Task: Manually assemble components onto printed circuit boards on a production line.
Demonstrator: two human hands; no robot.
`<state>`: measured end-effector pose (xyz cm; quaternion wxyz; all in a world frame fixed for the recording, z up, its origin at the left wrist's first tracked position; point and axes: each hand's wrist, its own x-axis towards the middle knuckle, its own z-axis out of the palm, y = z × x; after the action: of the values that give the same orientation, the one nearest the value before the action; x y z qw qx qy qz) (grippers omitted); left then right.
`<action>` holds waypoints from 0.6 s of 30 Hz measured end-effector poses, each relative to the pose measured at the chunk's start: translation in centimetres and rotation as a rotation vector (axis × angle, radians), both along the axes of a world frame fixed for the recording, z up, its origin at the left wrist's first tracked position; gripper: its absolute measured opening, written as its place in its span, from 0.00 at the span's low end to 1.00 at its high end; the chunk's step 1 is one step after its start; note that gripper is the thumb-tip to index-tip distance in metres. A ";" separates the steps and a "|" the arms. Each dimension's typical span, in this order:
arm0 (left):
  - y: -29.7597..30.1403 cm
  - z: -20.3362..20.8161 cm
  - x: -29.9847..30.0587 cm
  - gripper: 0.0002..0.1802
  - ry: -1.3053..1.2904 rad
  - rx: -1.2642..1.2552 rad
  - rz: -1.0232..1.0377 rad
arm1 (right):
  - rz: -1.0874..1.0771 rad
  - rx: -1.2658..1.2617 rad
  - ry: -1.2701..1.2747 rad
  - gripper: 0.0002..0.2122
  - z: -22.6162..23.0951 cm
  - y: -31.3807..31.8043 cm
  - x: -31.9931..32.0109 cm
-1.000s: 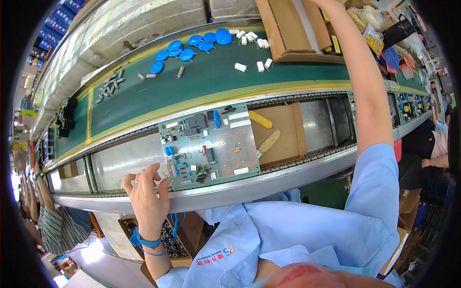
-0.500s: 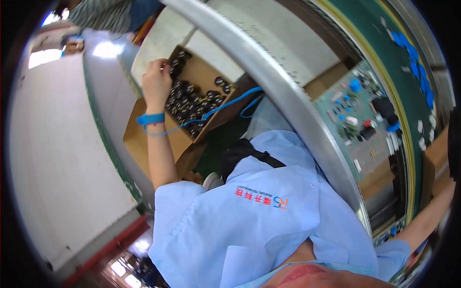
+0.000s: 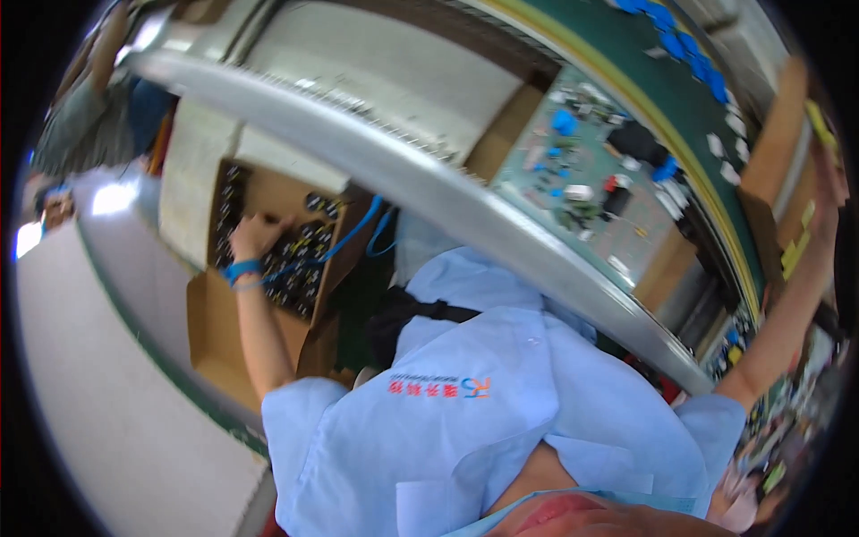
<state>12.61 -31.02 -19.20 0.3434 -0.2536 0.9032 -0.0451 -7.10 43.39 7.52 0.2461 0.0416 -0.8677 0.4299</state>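
Evidently, left hand sits inside left carton, flap apparently folded out for access to black parts; right hand near brown box, far right. Grips blurred: cannot tell. Circuit board lies beside silver rail, presumably edge-supported.

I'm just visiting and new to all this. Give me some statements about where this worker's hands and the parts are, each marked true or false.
1. The left hand is in an open cardboard box with black parts. True.
2. The blue wristband is on the right wrist. False: it is on the left wrist.
3. Blue discs lie on the green surface. True.
4. The circuit board is bare, with nothing mounted. False: many small parts sit on it.
5. The right hand is on the circuit board. False: it is apart from it, at the picture's far right.
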 end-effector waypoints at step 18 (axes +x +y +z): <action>1.1 -3.8 3.5 0.28 0.589 -0.001 0.132 | 0.466 0.125 -0.638 0.21 -4.9 -17.9 8.6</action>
<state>16.08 -29.93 -23.00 0.0687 -0.3140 0.9455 0.0524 1.54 25.51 2.62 -0.1427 0.1165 -0.8924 0.4120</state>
